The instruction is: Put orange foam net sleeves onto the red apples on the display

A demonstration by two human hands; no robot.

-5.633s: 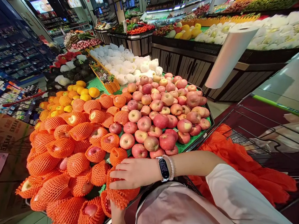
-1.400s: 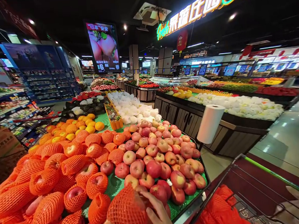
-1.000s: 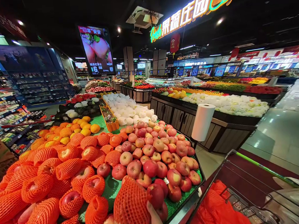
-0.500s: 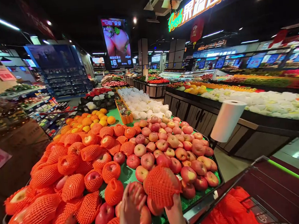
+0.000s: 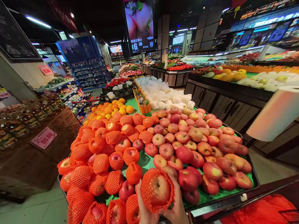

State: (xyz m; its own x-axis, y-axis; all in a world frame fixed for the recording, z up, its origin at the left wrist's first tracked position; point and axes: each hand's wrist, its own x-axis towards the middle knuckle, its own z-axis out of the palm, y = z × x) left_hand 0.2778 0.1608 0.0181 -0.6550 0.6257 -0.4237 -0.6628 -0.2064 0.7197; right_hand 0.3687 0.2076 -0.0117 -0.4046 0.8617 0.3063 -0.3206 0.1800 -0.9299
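Between my two hands, an apple [image 5: 161, 189] sits in an orange-red foam net [image 5: 148, 184], its stem end bare and facing me. My left hand [image 5: 145, 210] is closed on its left side, and my right hand [image 5: 176, 205] wraps the right side and underside. Just beyond lies the stand's green mat [image 5: 144, 161]. To the left are several apples in foam nets [image 5: 100, 163]; to the right, several bare apples [image 5: 185, 155] are heaped. My fingertips are partly hidden behind the netted apple.
A pile of red foam nets [image 5: 262, 211] lies at the lower right beside the stand's metal edge. A roll of plastic bags [image 5: 276, 114] stands at the right. Oranges [image 5: 114, 109] and white-netted fruit [image 5: 167, 97] lie farther back. Boxes with bottles [image 5: 31, 122] stand left.
My hands have come together: the left held a bare apple and the right a foam net; now the apple is inside the net, held by both. The view has swung left.
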